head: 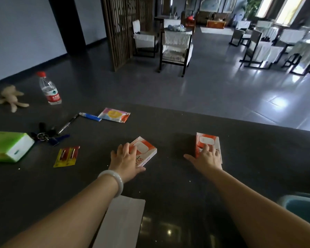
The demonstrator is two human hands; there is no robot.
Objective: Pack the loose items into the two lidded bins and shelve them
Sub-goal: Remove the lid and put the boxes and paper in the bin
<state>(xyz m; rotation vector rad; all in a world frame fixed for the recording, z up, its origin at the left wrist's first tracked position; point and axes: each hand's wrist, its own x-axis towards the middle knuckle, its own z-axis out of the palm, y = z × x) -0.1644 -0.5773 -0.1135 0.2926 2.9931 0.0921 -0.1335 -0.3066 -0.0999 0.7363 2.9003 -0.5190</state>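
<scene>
1. Two orange wipe packs lay well apart on the dark tabletop [168, 126].
2. The left pack [147, 149] and right pack [207, 140] looked light, soft and slick; I'd pinch their long edges.
3. The left hand [125, 161] and right hand [207, 159] rested spread-fingered, one atop each pack, gripping nothing.

Green-white tissue box [11, 147]; yellow-red battery card [66, 156]; red bottle cap [41, 73].

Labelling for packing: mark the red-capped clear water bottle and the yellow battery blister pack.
Red-capped clear water bottle [53, 97], head view, red label.
Yellow battery blister pack [66, 157], head view, centre.
</scene>
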